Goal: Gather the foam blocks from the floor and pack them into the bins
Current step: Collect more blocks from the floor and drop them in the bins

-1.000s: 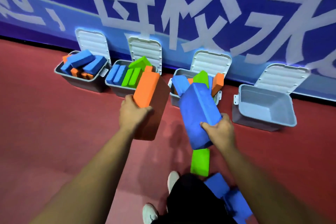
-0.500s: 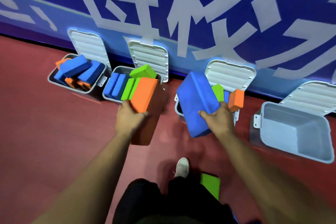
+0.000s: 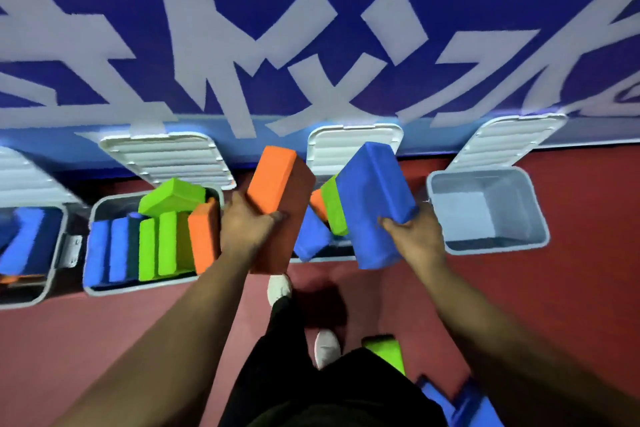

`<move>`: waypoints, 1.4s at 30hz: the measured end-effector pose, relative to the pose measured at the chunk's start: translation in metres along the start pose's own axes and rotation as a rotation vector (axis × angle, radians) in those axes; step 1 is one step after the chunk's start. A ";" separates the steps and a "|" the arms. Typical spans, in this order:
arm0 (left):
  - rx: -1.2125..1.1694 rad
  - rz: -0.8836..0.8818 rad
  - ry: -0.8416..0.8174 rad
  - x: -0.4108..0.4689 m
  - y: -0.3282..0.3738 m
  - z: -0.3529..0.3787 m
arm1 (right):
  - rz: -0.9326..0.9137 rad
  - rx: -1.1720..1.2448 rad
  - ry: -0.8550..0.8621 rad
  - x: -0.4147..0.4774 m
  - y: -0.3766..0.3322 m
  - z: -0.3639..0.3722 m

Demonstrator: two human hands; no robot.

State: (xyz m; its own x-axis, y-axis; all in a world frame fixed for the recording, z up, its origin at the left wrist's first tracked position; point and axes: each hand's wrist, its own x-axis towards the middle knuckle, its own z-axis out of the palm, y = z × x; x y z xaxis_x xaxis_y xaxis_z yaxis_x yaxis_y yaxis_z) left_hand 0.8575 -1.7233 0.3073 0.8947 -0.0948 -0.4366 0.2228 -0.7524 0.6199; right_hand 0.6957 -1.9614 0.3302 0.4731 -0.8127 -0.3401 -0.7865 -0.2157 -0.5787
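My left hand (image 3: 247, 232) grips a large orange foam block (image 3: 277, 189), held up in front of the gap between two grey bins. My right hand (image 3: 414, 237) grips a large blue foam block (image 3: 372, 204) over the third bin (image 3: 325, 255), which holds blue, green and orange blocks and is mostly hidden behind the held blocks. To the right stands an empty grey bin (image 3: 540, 218) with its lid open. Left of my left hand, a bin (image 3: 93, 253) is packed with blue, green and orange blocks.
A further bin (image 3: 52, 274) with blue blocks sits at the far left. All bins line a blue wall with white lettering. On the red floor behind my feet lie a green block (image 3: 386, 352) and blue blocks (image 3: 464, 406). My white shoes (image 3: 278, 288) are near the bins.
I have stepped closer to the bins. Both hands have lifted their blocks higher, and the blue block has shifted right toward the empty bin.
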 end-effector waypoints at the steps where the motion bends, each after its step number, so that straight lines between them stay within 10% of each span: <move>1: 0.017 0.005 -0.035 0.016 0.011 0.007 | 0.030 0.006 0.019 0.012 -0.001 0.002; 24: 0.228 -0.138 -0.252 0.245 -0.067 0.315 | 0.066 0.184 -0.237 0.245 0.127 0.304; 30: -0.090 -0.157 -0.336 0.269 -0.100 0.326 | -0.068 0.225 -0.153 0.252 0.142 0.332; 42: 0.103 -0.100 -0.267 0.286 -0.091 0.306 | -0.147 0.075 -0.347 0.283 0.125 0.340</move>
State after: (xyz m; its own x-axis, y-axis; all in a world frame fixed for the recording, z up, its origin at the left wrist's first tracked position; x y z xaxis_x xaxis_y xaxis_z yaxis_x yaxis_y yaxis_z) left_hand 0.9746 -1.8817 -0.0732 0.7334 -0.1746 -0.6570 0.2525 -0.8274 0.5017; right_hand 0.8658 -2.0343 -0.0902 0.6951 -0.5415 -0.4729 -0.6751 -0.2652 -0.6885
